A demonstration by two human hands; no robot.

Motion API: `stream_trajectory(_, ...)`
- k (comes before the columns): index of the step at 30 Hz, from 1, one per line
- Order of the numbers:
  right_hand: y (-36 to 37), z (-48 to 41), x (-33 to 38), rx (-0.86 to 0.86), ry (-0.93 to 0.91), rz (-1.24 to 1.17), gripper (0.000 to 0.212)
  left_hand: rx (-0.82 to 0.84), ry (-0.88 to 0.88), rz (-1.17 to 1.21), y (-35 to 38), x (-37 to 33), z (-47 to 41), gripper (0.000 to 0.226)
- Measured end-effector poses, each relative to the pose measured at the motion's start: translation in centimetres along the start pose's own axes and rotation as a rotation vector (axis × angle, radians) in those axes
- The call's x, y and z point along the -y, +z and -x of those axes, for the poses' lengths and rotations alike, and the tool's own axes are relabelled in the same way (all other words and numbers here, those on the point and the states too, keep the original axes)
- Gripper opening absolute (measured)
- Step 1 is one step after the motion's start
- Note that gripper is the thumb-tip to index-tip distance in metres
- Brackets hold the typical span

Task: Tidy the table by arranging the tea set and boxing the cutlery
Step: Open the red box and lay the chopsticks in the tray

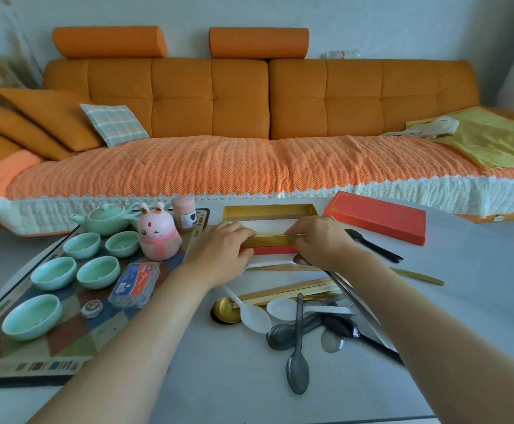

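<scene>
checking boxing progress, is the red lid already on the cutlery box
No, the red lid lies on the table beside the open cutlery box, whose near wall the left hand and right hand grip.

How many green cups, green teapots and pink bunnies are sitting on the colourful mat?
Green cups: 5
Green teapot: 1
Pink bunny: 1
Total: 7
</scene>
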State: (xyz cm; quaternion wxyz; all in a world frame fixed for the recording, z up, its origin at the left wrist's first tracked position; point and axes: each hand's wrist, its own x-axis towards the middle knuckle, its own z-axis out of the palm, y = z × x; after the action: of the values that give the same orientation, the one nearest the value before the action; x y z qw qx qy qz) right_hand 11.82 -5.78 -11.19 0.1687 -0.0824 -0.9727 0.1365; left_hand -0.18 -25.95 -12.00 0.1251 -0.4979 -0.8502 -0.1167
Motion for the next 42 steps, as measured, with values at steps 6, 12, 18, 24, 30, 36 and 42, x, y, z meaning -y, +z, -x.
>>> stream_trajectory(6, 0.1, 0.2, 0.2, 0.042, -0.024, 0.071, 0.037, 0.063, -0.023, 0.061, -0.3, 0.0, 0.5, 0.051)
stream_trajectory(12, -1.0, 0.8, 2.4, -0.173, -0.187, 0.015, 0.024, -0.194, 0.063, 0.102, -1.5, -0.8, 1.0, 0.013)
stream_trajectory(18, -0.6, 2.2, 4.1, 0.211, -0.104, 0.173, 0.029, 0.142, -0.021, 0.142, -1.6, -1.5, 2.4, 0.021)
stream_trajectory(24, 0.0, 2.6, 4.4, 0.167, -0.160, 0.270, 0.026, 0.102, -0.051, 0.061, -1.8, -0.4, 3.0, 0.027)
stream_trajectory(30, 0.3, 2.5, 4.7, 0.191, -0.156, 0.273, 0.021, 0.125, -0.079, 0.067, -1.8, 0.3, 3.4, 0.034)
stream_trajectory(36, 0.8, 2.4, 5.3, 0.151, -0.164, 0.184, 0.024, 0.149, -0.032, 0.108, -2.5, -0.7, 3.3, 0.025)
stream_trajectory(42, 0.2, 2.0, 5.8, 0.112, -0.091, -0.082, 0.022, 0.044, -0.122, 0.151, -3.2, 0.1, 3.0, 0.016)
